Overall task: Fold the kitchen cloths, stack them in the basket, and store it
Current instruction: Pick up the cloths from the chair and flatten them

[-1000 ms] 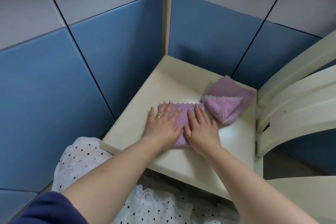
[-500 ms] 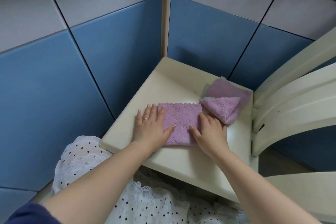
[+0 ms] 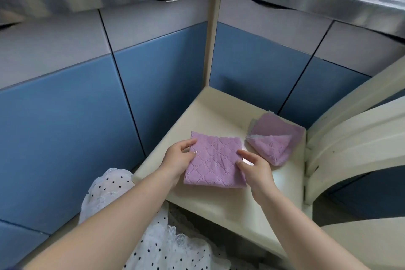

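Gripping folded cloth at both side edges: your left hand and right hand pinch it, just above chair seat. Soft, light, floppy; support both edges. Second cloth beside it, toward chair back.

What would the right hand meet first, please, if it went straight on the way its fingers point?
The right hand points up and left over the folded cloth, which it already holds, so beyond that probably the left hand; depth is unclear.
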